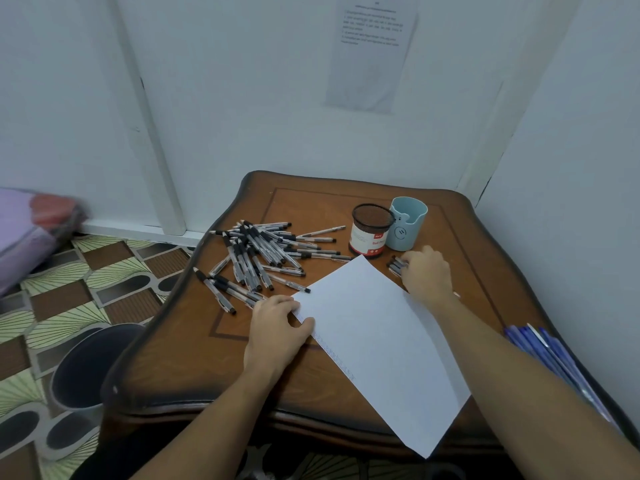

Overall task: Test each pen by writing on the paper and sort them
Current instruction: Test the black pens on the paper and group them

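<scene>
Paper: edge under our left hand.
Pen pile: behind that hand.
Can, cup: just behind our right hand.

Dim, flat, bluish indoor light; we see a wide-angle warp.
The white sheet of paper is our brightest patch; the pink-and-lilac cloth bundle at far left and the bunch of blue plastic pens at lower right smear, and the white wall strips bow outward.
</scene>
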Motion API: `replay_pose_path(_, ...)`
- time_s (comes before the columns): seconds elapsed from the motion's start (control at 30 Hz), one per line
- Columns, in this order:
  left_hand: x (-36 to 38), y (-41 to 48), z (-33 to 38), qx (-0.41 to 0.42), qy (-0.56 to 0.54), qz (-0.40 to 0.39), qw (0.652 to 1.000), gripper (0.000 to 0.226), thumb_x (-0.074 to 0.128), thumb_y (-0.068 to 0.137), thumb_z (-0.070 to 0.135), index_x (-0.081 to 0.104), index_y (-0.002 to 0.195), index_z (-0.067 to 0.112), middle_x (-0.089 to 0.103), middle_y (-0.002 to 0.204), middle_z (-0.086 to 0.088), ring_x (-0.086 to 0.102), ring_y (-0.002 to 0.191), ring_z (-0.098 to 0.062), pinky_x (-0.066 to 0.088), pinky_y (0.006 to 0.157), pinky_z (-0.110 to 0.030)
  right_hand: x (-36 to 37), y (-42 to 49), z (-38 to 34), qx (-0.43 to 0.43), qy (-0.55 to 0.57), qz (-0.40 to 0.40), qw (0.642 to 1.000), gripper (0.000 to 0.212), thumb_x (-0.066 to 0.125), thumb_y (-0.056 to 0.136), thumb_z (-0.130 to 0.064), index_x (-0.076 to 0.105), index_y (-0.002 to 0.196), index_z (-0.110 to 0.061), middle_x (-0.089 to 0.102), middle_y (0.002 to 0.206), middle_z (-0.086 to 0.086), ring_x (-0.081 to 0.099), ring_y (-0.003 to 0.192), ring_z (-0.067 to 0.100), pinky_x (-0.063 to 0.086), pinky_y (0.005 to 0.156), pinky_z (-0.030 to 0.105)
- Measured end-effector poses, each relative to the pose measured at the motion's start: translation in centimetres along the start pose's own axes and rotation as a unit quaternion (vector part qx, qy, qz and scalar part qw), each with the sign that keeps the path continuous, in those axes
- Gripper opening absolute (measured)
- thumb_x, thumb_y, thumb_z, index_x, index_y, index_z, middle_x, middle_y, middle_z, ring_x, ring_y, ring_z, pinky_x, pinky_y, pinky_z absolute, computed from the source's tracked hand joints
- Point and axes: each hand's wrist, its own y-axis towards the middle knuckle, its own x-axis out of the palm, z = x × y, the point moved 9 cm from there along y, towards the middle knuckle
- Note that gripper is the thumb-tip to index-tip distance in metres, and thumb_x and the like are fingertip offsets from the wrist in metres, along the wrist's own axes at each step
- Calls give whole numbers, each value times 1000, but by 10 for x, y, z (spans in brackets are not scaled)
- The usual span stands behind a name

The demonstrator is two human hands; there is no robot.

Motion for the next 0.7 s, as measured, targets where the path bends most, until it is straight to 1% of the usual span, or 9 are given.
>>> replay_pose_path(0.07, 0, 0, 0, 0, -1, -1, 1000, 43, 64, 86, 42, 66, 122, 17, 57, 130, 7, 38, 124, -12, 30, 102, -26, 4, 2, -28, -52, 67, -4, 996, 27, 51, 100, -20, 67, 122, -20, 57, 114, 10, 52, 108, 26, 43, 89, 36)
replay_pose_path(0.13, 0, 0, 0, -1, -2, -3, 1000, 43, 63, 86, 42, 65, 122, 18, 56, 131, 8, 38, 124, -12, 31, 102, -27, 11, 4, -56, -83, 167, -33, 982, 30, 54, 98, -17, 67, 125, -18, 59, 125, 10, 53, 116, 26, 43, 97, 38)
replay_pose_path(0.2, 0, 0, 0, -1, -2, -4, 1000, 42, 63, 87, 42, 65, 122, 19, 55, 131, 9, 37, 124, -12, 31, 102, -27, 22, 7, -77, -75, 234, -63, 967, 35, 54, 98, -19, 63, 132, -20, 56, 137, 9, 51, 125, 26, 42, 105, 43)
replay_pose_path(0.27, 1, 0, 0, 0, -3, -2, 1000, 43, 63, 87, 42, 65, 122, 18, 55, 131, 8, 36, 124, -12, 29, 101, -24, 34, 7, -90, -49, 234, -85, 967, 39, 52, 99, -25, 57, 137, -22, 53, 141, 7, 51, 126, 26, 43, 105, 45)
replay_pose_path(0.37, 1, 1, 0, 2, -1, -1, 1000, 44, 62, 87, 42, 65, 123, 18, 55, 132, 9, 36, 125, -11, 26, 98, -21, 45, 11, -95, -9, 209, -82, 974, 33, 53, 99, -27, 61, 131, -22, 57, 131, 9, 59, 112, 27, 50, 95, 42)
replay_pose_path(0.47, 2, 1, -3, 0, -3, -3, 1000, 45, 62, 87, 44, 64, 124, 19, 54, 133, 9, 35, 126, -10, 28, 102, -24, 41, 11, -92, 28, 237, -54, 970, 14, 60, 97, -22, 66, 108, -26, 54, 118, 8, 58, 102, 27, 51, 92, 42)
replay_pose_path(0.53, 2, 1, -3, 2, -3, 0, 1000, 46, 61, 87, 44, 64, 125, 19, 54, 133, 9, 35, 126, -10, 28, 102, -23, 36, 10, -87, 41, 310, -35, 949, 10, 62, 94, -17, 64, 96, -27, 50, 116, 7, 56, 101, 26, 49, 92, 39)
replay_pose_path(0.63, 3, 1, -3, 3, -1, 0, 1000, 46, 62, 87, 43, 64, 125, 18, 54, 132, 8, 36, 126, -11, 27, 102, -24, 22, 6, -80, 30, 406, -28, 913, 8, 64, 93, -15, 64, 96, -23, 45, 120, 8, 52, 102, 22, 43, 90, 31)
replay_pose_path(0.7, 2, 1, -2, 4, 0, 1, 1000, 45, 62, 86, 43, 65, 123, 18, 55, 132, 8, 37, 125, -11, 27, 101, -23, 11, 2, -72, 38, 473, -30, 880, 7, 65, 93, -18, 63, 94, -25, 49, 119, 9, 52, 102, 20, 48, 89, 36)
